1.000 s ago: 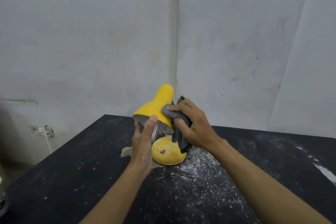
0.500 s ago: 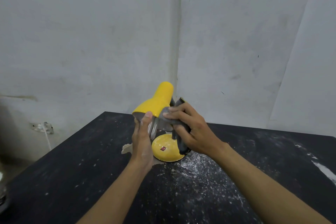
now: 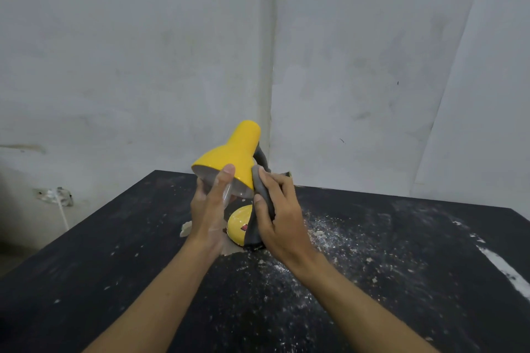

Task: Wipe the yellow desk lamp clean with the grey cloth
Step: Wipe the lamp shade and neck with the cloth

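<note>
- One dark, dust-speckled surface [image 3: 401, 266] carries it all, and the one lamp [image 3: 229, 152] stands near its far edge, by the wall corner.
- Left hand [image 3: 209, 209] grips the shade rim, thumb over the front edge, steadying it.
- Right hand [image 3: 278, 215] clenches the one cloth [image 3: 262, 195], pressing it to the shade's right side.
- Best play here: brace the shade firmly, sweep the cloth around with light, even pressure, so the base doesn't tip.
</note>
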